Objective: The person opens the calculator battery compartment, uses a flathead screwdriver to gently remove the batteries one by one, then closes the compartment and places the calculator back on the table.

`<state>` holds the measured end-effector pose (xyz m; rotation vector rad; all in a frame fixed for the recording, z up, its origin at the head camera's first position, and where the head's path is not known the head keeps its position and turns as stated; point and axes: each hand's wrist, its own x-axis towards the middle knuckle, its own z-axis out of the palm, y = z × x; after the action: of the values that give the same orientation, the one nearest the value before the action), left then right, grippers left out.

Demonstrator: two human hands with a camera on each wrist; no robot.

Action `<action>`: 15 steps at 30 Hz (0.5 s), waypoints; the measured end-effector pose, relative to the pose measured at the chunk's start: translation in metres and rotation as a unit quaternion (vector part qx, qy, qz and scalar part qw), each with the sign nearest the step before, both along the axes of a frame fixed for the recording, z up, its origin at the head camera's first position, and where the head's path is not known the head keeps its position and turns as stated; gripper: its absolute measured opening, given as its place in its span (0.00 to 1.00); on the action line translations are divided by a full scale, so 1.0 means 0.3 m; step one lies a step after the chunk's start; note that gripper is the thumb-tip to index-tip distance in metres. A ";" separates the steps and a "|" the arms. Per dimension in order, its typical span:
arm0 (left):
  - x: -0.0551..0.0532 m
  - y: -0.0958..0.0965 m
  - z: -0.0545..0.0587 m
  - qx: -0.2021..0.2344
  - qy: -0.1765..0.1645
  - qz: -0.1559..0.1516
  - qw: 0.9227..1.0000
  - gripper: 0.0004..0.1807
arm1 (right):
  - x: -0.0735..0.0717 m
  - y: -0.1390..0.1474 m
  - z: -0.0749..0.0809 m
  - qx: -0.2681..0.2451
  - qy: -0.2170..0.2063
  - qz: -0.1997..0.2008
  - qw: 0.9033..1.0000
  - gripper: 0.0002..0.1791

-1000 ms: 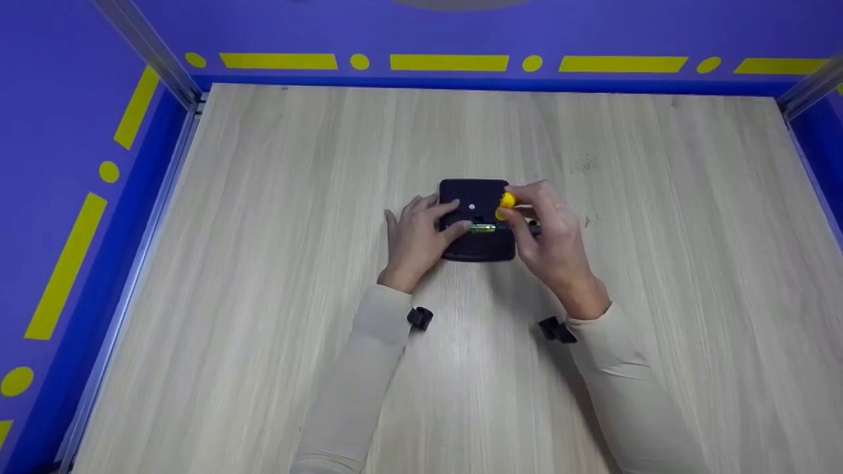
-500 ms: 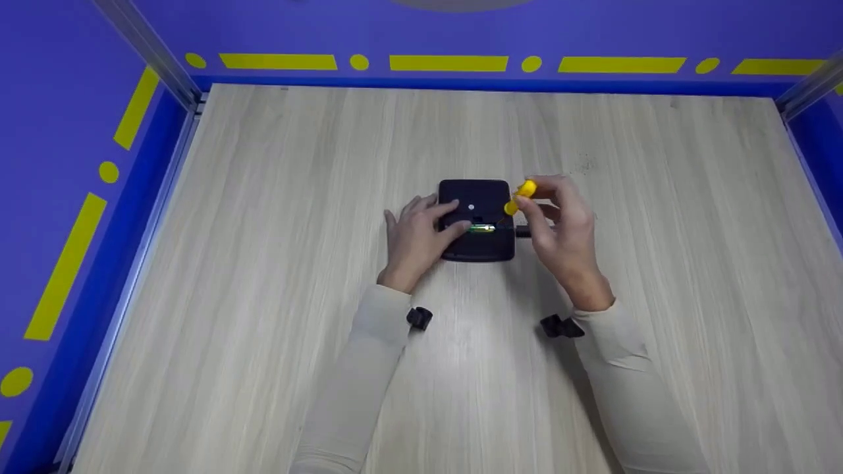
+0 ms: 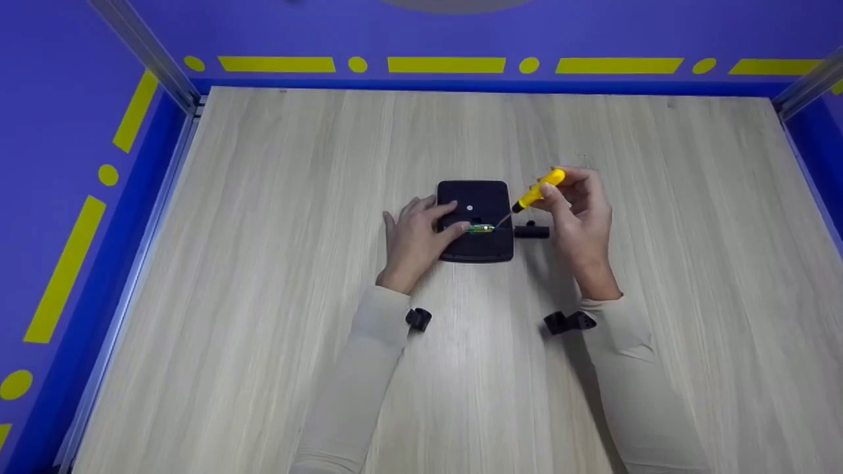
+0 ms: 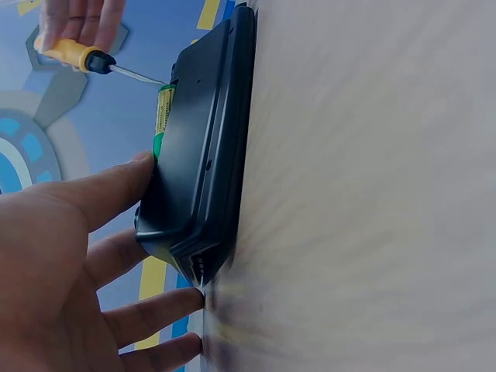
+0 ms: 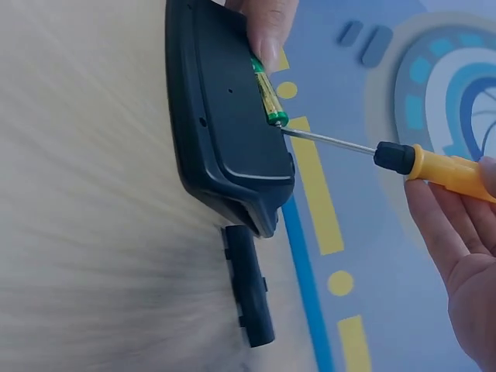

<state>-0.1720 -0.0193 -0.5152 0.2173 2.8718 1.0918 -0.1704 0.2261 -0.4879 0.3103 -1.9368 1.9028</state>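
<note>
With the right hand (image 3: 583, 214), gripping a small screwdriver with a yellow plastic handle and black collar (image 3: 541, 187) between thumb and fingertips, closed down to the thickness of the handle. Holding it aslant, handle up and out past the right edge of a flat black plastic device with rounded corners (image 3: 475, 249). Reaching with the thin metal shaft (image 5: 333, 142) across that edge to the right end of a green-and-gold cylindrical battery (image 3: 483, 228); cannot tell whether touching or only just apart at the tip.

With the left hand (image 3: 419, 236), keeping a loose, spread pose, wide between thumb and forefinger. Pressing the thumb on the battery's left end, laying the forefinger over the device's left edge, resting other fingertips on the pale wood-grain tabletop (image 3: 263, 197) beside it.

On the tabletop, roughly midway between left and right edges and well in from the far edge: the device, with the battery lying lengthwise in its slot, nearly parallel to the far edge. Just beside the device's right edge, a narrow black plastic cover with a small tab (image 3: 531, 232).
</note>
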 end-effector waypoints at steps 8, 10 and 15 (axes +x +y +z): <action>0.000 0.000 0.001 0.000 0.005 0.003 1.000 0.29 | -0.013 0.021 -0.027 -0.083 -0.055 0.004 0.995 0.14; 0.001 -0.001 0.002 0.001 0.004 0.005 1.000 0.29 | -0.013 0.021 -0.028 -0.086 -0.056 0.004 0.995 0.14; 0.002 0.000 0.003 0.005 0.001 0.003 1.000 0.30 | -0.004 0.012 -0.007 -0.059 -0.028 0.003 0.998 0.12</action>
<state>-0.1714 -0.0192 -0.5143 0.2100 2.8719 1.1077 -0.1716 0.2297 -0.4900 0.2306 -1.8507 2.0388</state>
